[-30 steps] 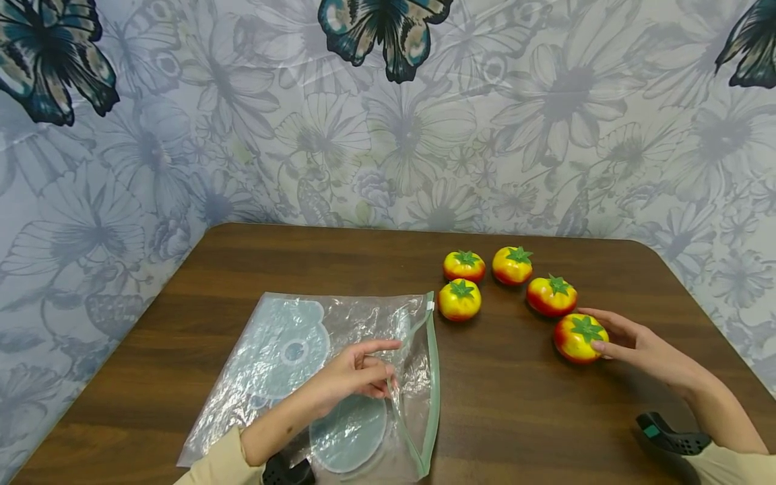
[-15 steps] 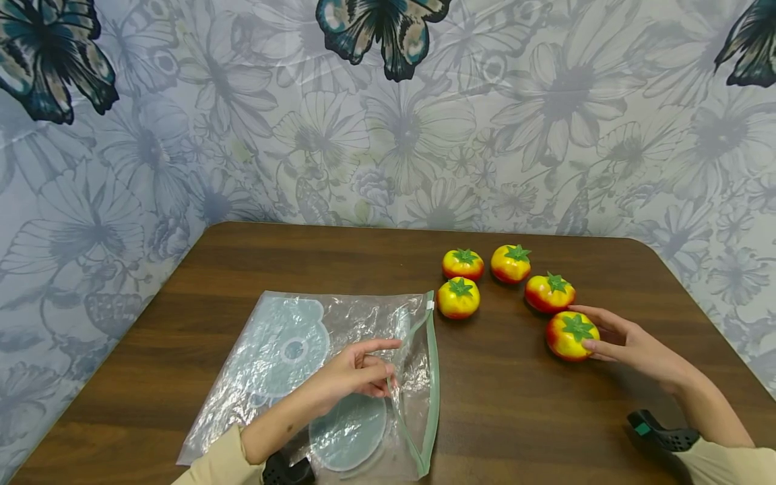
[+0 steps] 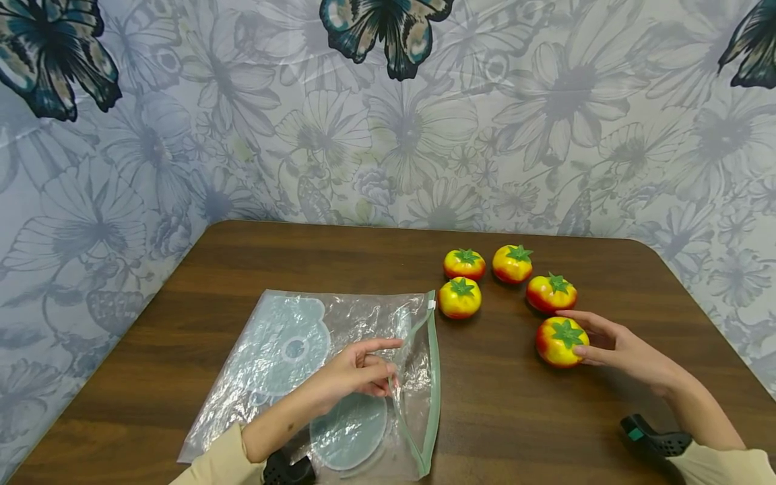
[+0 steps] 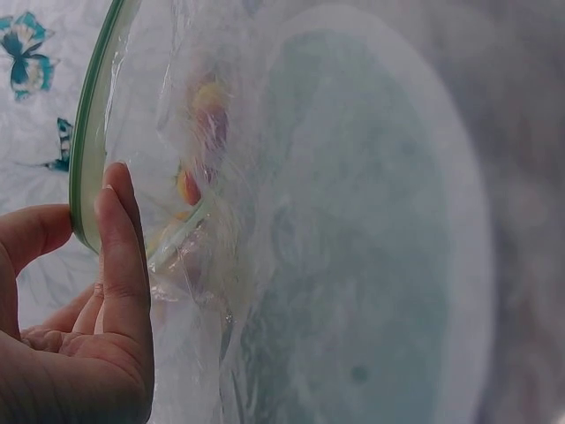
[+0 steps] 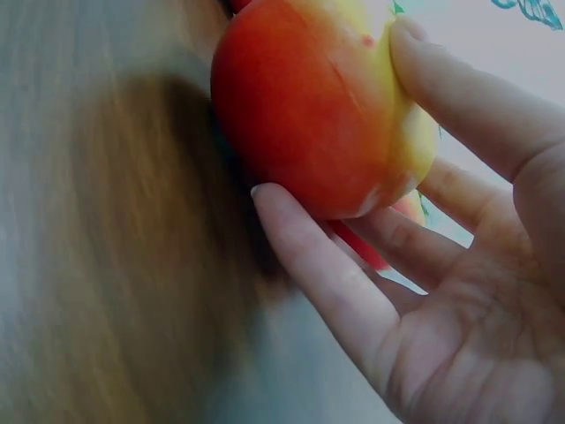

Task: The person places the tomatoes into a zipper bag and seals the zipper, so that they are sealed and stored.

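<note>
My right hand (image 3: pixel 630 353) holds a glossy red-and-yellow toy tomato (image 3: pixel 554 347) with a green star-shaped leaf top. Up close in the right wrist view, thumb and fingers grip the tomato's (image 5: pixel 300 106) side and underside. A clear zip bag (image 3: pixel 370 313) with a green edge and pale blue printed shapes lies on the table, its mouth facing right and parted. At that mouth my left hand (image 3: pixel 354 370) pinches the upper layer of the bag. The left wrist view has the left hand (image 4: pixel 84 327) at the bag's green rim (image 4: pixel 81 150).
Several similar tomatoes stand beyond the bag's mouth: one nearest the bag (image 3: pixel 459 298), one behind it (image 3: pixel 464 265), one further right (image 3: pixel 512 264), and another beside my right hand (image 3: pixel 551 294). The brown wooden table (image 3: pixel 151 377) meets a floral wall (image 3: pixel 388 148).
The right hand has moved left with the tomato, a short way towards the bag. My left hand and the bag have stayed in place.
</note>
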`<state>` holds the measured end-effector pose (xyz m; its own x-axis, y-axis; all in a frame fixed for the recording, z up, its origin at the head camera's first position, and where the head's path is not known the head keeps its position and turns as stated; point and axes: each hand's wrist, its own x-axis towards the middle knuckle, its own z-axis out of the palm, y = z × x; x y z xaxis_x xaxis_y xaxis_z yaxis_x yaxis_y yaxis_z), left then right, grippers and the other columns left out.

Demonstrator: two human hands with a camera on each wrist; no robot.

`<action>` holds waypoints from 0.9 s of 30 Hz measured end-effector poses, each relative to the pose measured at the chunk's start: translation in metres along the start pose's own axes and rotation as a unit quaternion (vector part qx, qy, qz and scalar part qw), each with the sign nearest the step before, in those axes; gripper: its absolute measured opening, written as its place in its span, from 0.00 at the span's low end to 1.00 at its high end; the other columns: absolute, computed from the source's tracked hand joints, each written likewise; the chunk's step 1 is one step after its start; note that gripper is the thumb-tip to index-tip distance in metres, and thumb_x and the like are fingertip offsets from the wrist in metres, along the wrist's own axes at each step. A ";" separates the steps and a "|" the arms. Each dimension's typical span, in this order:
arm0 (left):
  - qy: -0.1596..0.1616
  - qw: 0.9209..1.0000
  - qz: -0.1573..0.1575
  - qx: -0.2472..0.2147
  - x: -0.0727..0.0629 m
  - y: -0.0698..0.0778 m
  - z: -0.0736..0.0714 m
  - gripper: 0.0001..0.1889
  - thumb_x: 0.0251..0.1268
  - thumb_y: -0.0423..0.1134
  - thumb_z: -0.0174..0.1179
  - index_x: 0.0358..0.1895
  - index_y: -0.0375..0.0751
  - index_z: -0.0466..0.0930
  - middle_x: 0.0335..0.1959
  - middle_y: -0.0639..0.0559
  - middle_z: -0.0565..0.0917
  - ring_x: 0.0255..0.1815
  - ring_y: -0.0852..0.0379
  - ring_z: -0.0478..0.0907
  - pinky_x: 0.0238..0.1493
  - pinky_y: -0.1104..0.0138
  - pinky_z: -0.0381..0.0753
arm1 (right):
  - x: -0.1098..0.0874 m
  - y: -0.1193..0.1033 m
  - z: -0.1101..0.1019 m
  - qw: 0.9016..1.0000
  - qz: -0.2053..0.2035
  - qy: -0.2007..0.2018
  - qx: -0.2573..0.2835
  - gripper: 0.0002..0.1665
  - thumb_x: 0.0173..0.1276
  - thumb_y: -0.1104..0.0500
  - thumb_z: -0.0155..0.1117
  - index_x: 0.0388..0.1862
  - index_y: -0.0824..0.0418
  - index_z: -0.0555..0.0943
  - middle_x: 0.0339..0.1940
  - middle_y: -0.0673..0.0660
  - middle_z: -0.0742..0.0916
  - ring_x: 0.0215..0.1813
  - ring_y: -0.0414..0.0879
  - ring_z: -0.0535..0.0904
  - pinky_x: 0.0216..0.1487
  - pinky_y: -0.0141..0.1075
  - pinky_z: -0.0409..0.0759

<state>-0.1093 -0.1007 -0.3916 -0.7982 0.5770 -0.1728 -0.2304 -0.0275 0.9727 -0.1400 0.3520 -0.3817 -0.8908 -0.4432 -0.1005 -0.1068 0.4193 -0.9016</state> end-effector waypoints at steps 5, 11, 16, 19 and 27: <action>-0.003 1.000 -0.003 0.005 -0.001 -0.001 0.000 0.28 0.64 0.36 0.59 0.66 0.34 0.64 0.32 0.44 0.83 0.31 0.55 0.80 0.38 0.63 0.81 | 0.001 -0.005 0.010 1.000 0.003 -0.004 -0.007 0.31 0.70 0.65 0.54 0.70 0.61 0.61 0.61 0.50 0.71 0.53 0.40 0.73 0.44 0.40 0.79; 0.001 1.000 -0.005 0.004 -0.002 -0.001 0.000 0.28 0.64 0.36 0.59 0.66 0.35 0.64 0.32 0.45 0.83 0.31 0.56 0.80 0.37 0.63 0.82 | 0.004 -0.019 0.025 1.000 -0.009 -0.020 0.016 0.31 0.70 0.65 0.54 0.71 0.62 0.60 0.63 0.50 0.71 0.55 0.42 0.72 0.47 0.39 0.78; 0.001 1.000 -0.005 0.001 0.000 0.000 0.001 0.28 0.64 0.36 0.59 0.66 0.34 0.64 0.32 0.45 0.83 0.30 0.56 0.80 0.37 0.64 0.81 | 0.009 -0.033 0.036 0.998 -0.010 -0.038 0.056 0.30 0.71 0.65 0.52 0.71 0.61 0.60 0.63 0.48 0.71 0.56 0.43 0.72 0.48 0.41 0.78; 0.002 1.000 -0.004 0.000 0.000 0.001 0.000 0.28 0.64 0.36 0.59 0.66 0.34 0.65 0.32 0.45 0.83 0.30 0.56 0.80 0.37 0.64 0.81 | 0.014 -0.041 0.046 0.997 -0.014 -0.048 0.063 0.30 0.71 0.65 0.52 0.71 0.59 0.60 0.65 0.50 0.70 0.58 0.43 0.71 0.49 0.40 0.77; 0.000 1.000 0.001 -0.002 0.000 0.000 0.000 0.28 0.64 0.36 0.59 0.66 0.34 0.64 0.31 0.45 0.83 0.30 0.56 0.80 0.37 0.63 0.82 | 0.027 -0.052 0.073 0.993 -0.041 -0.076 0.075 0.32 0.70 0.66 0.54 0.71 0.61 0.60 0.68 0.60 0.66 0.61 0.43 0.68 0.53 0.38 0.75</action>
<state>-0.1094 -0.1003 -0.3915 -0.7983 0.5777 -0.1704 -0.2310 -0.0322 0.9724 -0.1263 0.2601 -0.3685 -0.8039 -0.5897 -0.0769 -0.0984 0.2594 -0.9607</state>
